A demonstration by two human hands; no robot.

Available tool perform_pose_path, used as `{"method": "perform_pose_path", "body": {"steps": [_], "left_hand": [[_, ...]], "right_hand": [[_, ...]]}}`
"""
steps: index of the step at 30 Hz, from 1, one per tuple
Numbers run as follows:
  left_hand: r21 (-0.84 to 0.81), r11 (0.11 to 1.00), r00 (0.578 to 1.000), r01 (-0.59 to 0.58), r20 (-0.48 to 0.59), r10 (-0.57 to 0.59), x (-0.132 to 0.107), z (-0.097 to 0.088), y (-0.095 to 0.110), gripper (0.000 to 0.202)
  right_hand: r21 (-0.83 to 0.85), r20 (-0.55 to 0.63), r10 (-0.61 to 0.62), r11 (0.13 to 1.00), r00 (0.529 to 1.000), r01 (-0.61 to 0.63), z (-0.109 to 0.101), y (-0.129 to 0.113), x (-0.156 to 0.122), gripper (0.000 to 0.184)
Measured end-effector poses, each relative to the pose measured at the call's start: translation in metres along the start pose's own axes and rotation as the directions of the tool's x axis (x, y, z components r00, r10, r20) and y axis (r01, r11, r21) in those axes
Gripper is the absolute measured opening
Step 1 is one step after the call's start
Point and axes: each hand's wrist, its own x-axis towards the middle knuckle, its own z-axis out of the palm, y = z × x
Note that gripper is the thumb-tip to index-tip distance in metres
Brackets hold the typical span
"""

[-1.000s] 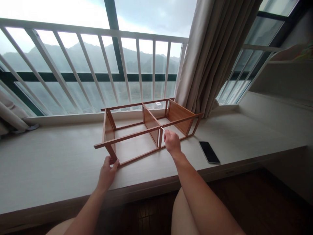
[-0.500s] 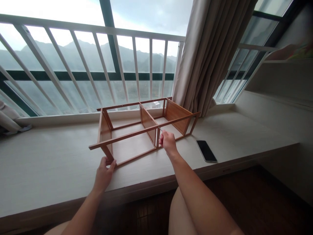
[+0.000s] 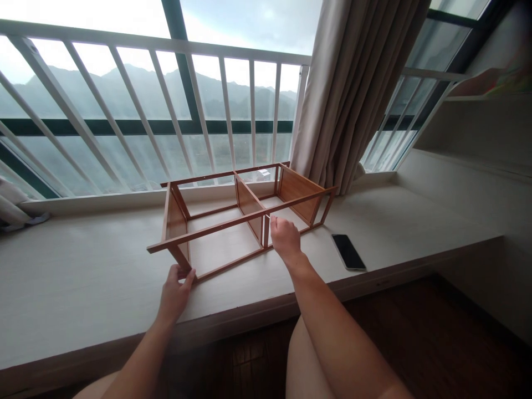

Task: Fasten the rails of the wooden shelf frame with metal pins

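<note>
A brown wooden shelf frame [image 3: 220,226] lies on its side on the pale window ledge, with three flat panels set across it. My left hand [image 3: 174,291] grips its near left corner, thumb and fingers around the wood. My right hand [image 3: 285,237] is closed in a fist beside the middle upright. From the fist a thin metal tool [image 3: 268,216] reaches to the joint where the upright meets the upper rail. Most of the tool is hidden by my fingers, so its exact kind does not show.
A dark phone [image 3: 348,252] lies on the ledge [image 3: 75,277] right of the frame, near the front edge. Behind stand a white railing [image 3: 224,100] and a beige curtain [image 3: 344,94]. Pale shelving [image 3: 477,127] is at the right.
My right fist has turned slightly at the middle joint, its knuckles now more on top. My left hand keeps its hold on the corner. The whole view has shifted a little.
</note>
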Motion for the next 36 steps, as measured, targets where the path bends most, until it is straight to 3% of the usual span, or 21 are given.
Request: {"method": "perform_pose_path", "body": {"steps": [5,11,23,36], "left_hand": [[-0.009,1.0,1.0,0.01,0.002,-0.01,0.0,0.001,-0.001,0.032],[-0.039,0.999,0.999,0.005,0.034,-0.003,-0.001,-0.001,-0.004,0.034],[-0.05,0.999,0.999,0.008,0.041,-0.006,-0.002,-0.002,-0.003,0.034],[-0.046,0.999,0.999,-0.003,0.033,0.005,-0.004,-0.002,-0.002,0.032]], "right_hand": [[0.193,0.095,0.091,0.975,0.991,-0.108,0.016,0.0,-0.007,0.045],[0.387,0.05,0.131,0.912,0.99,-0.14,0.017,-0.003,-0.009,0.045],[0.508,0.002,0.169,0.849,0.986,-0.147,0.025,-0.007,-0.008,0.044],[0.494,-0.006,0.2,0.853,0.98,-0.171,0.021,-0.007,-0.007,0.045]]}}
